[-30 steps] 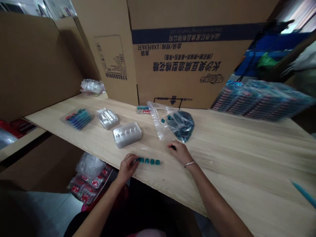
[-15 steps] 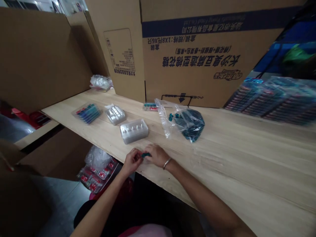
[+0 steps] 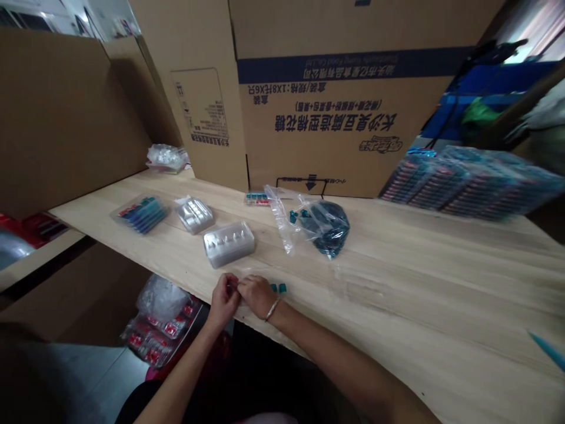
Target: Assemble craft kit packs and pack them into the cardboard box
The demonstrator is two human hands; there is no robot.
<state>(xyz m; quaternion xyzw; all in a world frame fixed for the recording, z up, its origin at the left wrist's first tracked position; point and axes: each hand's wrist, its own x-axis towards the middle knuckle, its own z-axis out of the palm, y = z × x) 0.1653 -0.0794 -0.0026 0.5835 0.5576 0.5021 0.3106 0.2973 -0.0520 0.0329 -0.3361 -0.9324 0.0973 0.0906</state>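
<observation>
On my feed, two small teal caps sit on the bench, just beside the knuckles of the right hand, which wears a thin silver bracelet. The left hand meets the right at the bench's near edge. Both are curled in towards each other, fingers touching, but I can't tell whether they're gripping anything between them.

Farther up the bench, I have a clear plastic bag of teal pieces and a lidded translucent plastic tray. To the left of those are a smaller tray and a pack of blue-teal sticks. Shrink-wrapped packs lie at the right, in front of a printed cardboard carton.
</observation>
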